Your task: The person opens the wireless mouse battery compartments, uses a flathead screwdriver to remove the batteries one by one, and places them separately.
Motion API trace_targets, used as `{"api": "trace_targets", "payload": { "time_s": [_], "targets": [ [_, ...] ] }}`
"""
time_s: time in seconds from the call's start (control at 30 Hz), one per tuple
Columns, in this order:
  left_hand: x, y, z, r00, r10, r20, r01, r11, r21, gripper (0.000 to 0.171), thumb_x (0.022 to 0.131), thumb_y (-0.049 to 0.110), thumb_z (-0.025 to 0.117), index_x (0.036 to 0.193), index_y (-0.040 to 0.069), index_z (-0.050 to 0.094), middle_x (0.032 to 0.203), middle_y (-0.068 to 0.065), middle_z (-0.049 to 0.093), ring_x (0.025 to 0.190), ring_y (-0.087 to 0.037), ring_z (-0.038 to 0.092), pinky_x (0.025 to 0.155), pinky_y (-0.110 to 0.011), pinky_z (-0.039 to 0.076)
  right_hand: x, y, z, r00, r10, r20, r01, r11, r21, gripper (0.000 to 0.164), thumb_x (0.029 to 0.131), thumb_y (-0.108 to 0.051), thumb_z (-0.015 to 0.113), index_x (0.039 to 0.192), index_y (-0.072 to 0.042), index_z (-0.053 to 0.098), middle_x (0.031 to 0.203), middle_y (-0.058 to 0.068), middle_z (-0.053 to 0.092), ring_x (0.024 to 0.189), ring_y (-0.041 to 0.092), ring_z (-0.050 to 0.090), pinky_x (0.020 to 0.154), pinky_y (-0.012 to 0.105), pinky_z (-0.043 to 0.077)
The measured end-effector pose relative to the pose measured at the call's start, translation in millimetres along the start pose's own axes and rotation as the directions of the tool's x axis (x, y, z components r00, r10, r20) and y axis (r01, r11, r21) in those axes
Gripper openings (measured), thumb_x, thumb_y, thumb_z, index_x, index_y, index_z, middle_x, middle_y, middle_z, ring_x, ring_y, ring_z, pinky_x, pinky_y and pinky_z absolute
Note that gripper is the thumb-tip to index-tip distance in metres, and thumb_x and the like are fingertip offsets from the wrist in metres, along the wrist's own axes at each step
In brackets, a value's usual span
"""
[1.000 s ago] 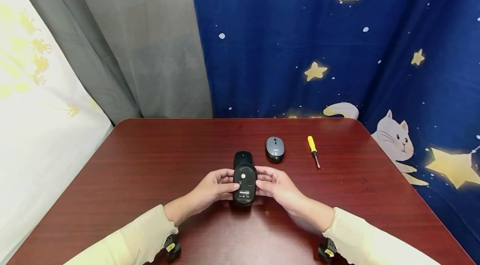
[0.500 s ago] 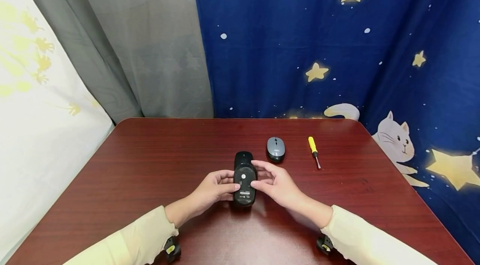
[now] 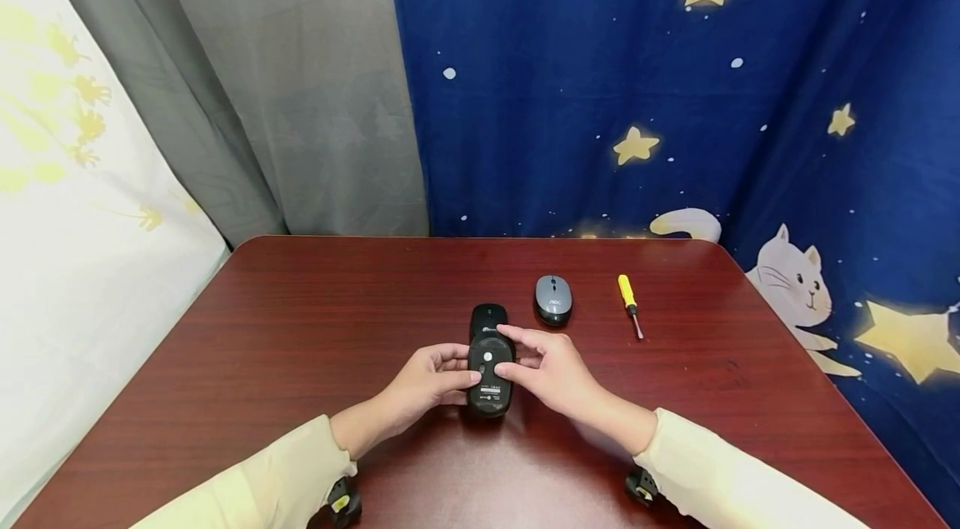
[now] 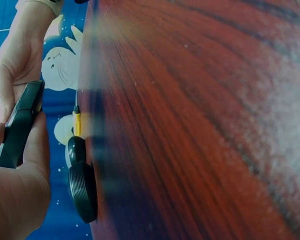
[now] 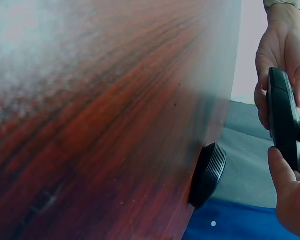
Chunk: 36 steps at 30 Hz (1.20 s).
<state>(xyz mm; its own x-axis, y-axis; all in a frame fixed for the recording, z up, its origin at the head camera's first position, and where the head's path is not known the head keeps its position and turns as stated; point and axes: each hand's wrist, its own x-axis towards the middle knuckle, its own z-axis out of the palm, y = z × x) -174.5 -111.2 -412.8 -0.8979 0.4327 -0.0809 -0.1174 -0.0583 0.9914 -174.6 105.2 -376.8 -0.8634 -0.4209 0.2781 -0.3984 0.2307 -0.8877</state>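
Note:
A black computer mouse (image 3: 491, 391) is held with its underside up, showing a pale label and a round white spot. My left hand (image 3: 412, 387) grips its left side, the thumb lying over the edge of the underside. From the right, my right hand (image 3: 555, 371) pinches it, thumb on the underside and index finger across the far end. Both wrist views show the held mouse (image 4: 21, 125) raised above the tabletop. Beyond it a second black mouse (image 3: 488, 316) rests on the table, its ribbed side (image 5: 210, 175) visible in the right wrist view.
A grey mouse (image 3: 553, 296) with a black base sits behind and right of my hands. Farther right lies a screwdriver (image 3: 628, 304) with a yellow handle. The reddish-brown table (image 3: 337, 287) ends in front of grey and blue curtains (image 3: 525, 96).
My right thumb has moved left from the held mouse's edge onto its underside. The right index finger has shifted over the far end. My left hand keeps its grip.

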Motion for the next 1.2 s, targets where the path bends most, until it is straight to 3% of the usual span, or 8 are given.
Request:
{"api": "trace_targets", "payload": {
  "time_s": [0.23, 0.47, 0.73, 0.93, 1.2],
  "targets": [
    [-0.2, -1.3, 1.6, 1.0, 0.001, -0.001, -0.001, 1.0, -0.01, 0.047, 0.089, 0.005, 0.066, 0.129, -0.014, 0.048, 0.11, -0.018, 0.065, 0.092, -0.021, 0.067, 0.077, -0.038, 0.057, -2.7, -11.2, -0.3, 1.0, 0.016, -0.018, -0.016, 1.0, 0.003, 0.046, 0.084, 0.004, 0.072, 0.127, 0.009, 0.058, 0.12, 0.026, 0.061, 0.097, 0.034, 0.067, 0.079, 0.029, 0.055],
    [-1.2, -3.3, 1.5, 1.0, 0.001, 0.012, -0.001, 1.0, -0.018, 0.046, 0.089, 0.004, 0.065, 0.127, -0.015, 0.048, 0.108, -0.016, 0.066, 0.09, -0.021, 0.067, 0.076, -0.037, 0.057, 1.1, 11.2, 1.1, 0.998, 0.057, -0.018, -0.057, 0.998, -0.007, 0.047, 0.083, 0.003, 0.072, 0.128, 0.007, 0.058, 0.119, 0.024, 0.063, 0.096, 0.031, 0.067, 0.078, 0.029, 0.055],
    [-0.9, -2.3, 0.4, 1.0, -0.002, 0.01, 0.002, 1.0, -0.021, 0.048, 0.089, 0.005, 0.065, 0.128, -0.016, 0.047, 0.109, -0.018, 0.065, 0.092, -0.022, 0.068, 0.078, -0.039, 0.056, 1.5, 26.0, 1.9, 0.999, -0.018, -0.031, 0.018, 1.0, -0.002, 0.049, 0.084, -0.005, 0.076, 0.13, 0.0, 0.059, 0.117, 0.016, 0.065, 0.1, 0.026, 0.067, 0.082, 0.03, 0.054],
    [-1.9, -4.1, -0.2, 1.0, -0.009, 0.004, 0.01, 1.0, -0.027, 0.046, 0.09, 0.004, 0.065, 0.128, -0.015, 0.048, 0.108, -0.016, 0.066, 0.09, -0.021, 0.067, 0.076, -0.038, 0.057, 2.2, 26.5, 1.8, 0.993, -0.089, -0.078, 0.09, 0.996, 0.008, 0.042, 0.081, -0.006, 0.078, 0.121, -0.005, 0.066, 0.114, 0.008, 0.067, 0.097, 0.028, 0.067, 0.085, 0.037, 0.054],
    [-2.8, -4.0, -0.6, 1.0, -0.011, 0.004, 0.011, 0.999, -0.045, 0.046, 0.09, 0.004, 0.064, 0.128, -0.015, 0.047, 0.108, -0.017, 0.066, 0.091, -0.021, 0.067, 0.077, -0.039, 0.057, 4.9, 25.9, -0.7, 0.992, -0.064, -0.108, 0.068, 0.997, 0.033, 0.034, 0.081, -0.008, 0.078, 0.115, -0.006, 0.07, 0.103, 0.006, 0.069, 0.092, 0.025, 0.068, 0.08, 0.034, 0.056]
  ]
}}
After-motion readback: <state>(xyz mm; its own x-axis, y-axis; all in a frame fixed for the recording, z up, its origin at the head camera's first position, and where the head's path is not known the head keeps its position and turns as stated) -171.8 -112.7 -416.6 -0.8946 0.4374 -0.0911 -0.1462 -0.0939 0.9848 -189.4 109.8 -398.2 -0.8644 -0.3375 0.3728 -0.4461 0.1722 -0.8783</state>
